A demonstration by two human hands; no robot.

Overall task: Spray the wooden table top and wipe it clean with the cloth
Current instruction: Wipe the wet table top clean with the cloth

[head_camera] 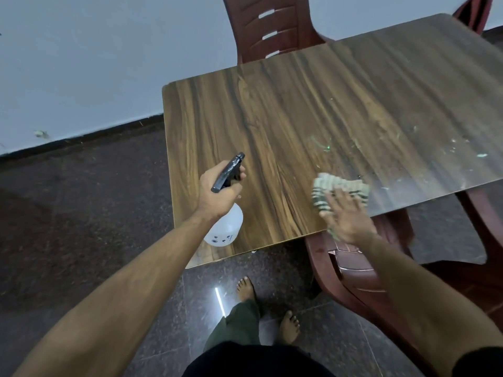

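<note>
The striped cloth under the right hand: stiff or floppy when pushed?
Likely floppy: the green-and-white striped cloth lies bunched, one end drooping over the wooden table top's edge. Probably light, since the flat right hand alone presses it.

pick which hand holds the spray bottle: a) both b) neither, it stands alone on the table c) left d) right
c: the left hand grips the black trigger head of the spray bottle, while the right hand lies flat on the cloth near the front edge of the table.
</note>
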